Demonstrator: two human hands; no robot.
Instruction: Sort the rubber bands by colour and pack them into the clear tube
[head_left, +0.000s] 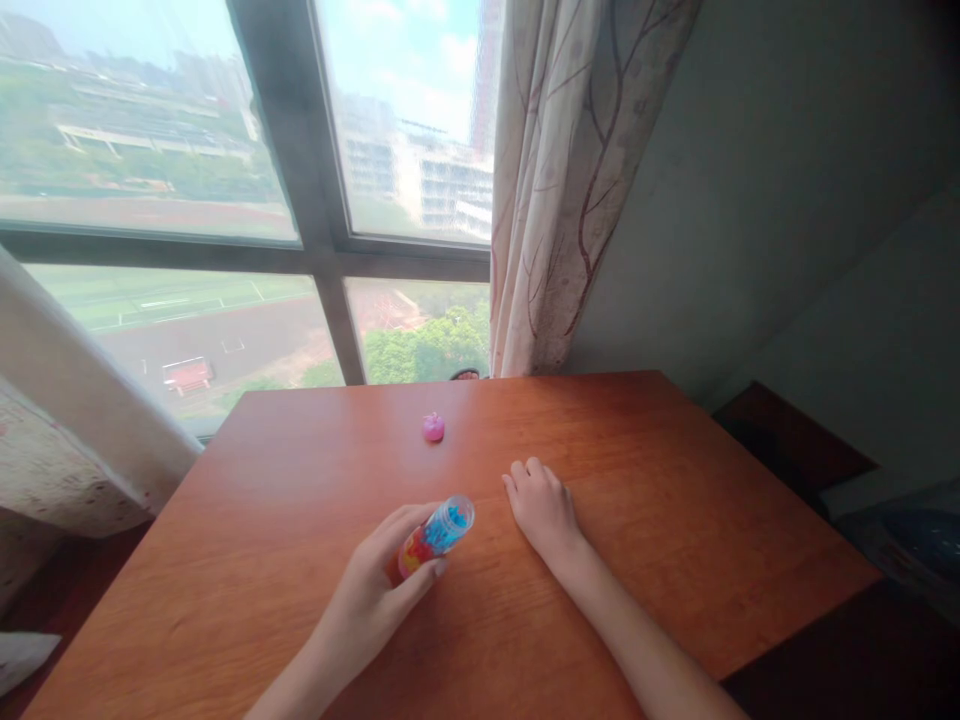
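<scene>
My left hand (382, 568) is wrapped round a small clear bottle (435, 537). Its open mouth tilts up and to the right, with no cap on it. Inside show small bright pieces in bands of blue, red and yellow, too small to make out. My right hand (541, 502) rests palm down on the wooden table, to the right of the bottle and apart from it. Its fingers are loosely bent and slightly apart, with nothing seen in them. A small round pink piece (433, 428), with a knobbed top, lies beyond both hands near the far edge.
The brown wooden table (285, 470) stands against a window with a dark frame (322, 250). A patterned curtain (547, 200) hangs at the right of the window, and another curtain (67, 430) at the left. Dark furniture (795, 440) stands beyond the table's right edge.
</scene>
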